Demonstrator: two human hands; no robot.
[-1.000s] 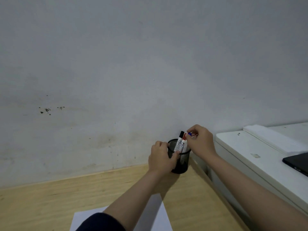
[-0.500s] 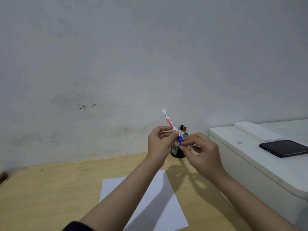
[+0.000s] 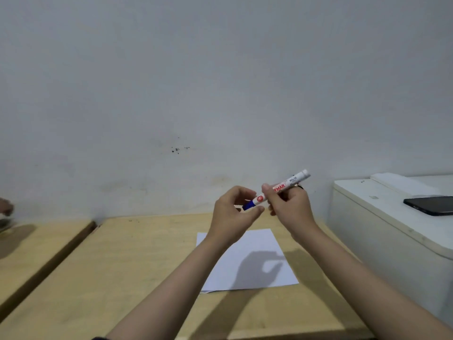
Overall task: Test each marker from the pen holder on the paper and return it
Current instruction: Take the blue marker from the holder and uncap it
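A white marker point(image 3: 290, 183) with red lettering and a blue cap slants across the air above the desk. My right hand point(image 3: 289, 204) grips its barrel. My left hand point(image 3: 232, 214) curls around the blue cap end point(image 3: 248, 205), thumb and fingers close on it. A white sheet of paper point(image 3: 259, 244) lies flat on the wooden desk below both hands, their shadow falling on it. The pen holder is almost wholly hidden behind my right hand; only a dark sliver point(image 3: 300, 186) shows.
A white printer-like unit point(image 3: 382, 222) stands at the right with a black phone point(image 3: 431, 204) on top. A gap point(image 3: 49, 266) separates this desk from another at the left, where a person's hand point(image 3: 5, 207) shows at the edge. The wall is close behind.
The marker has been lifted out of the holder and turned from pointing up-left to pointing up-right. My right hand now grips the barrel and my left is at the cap. The view swung left.
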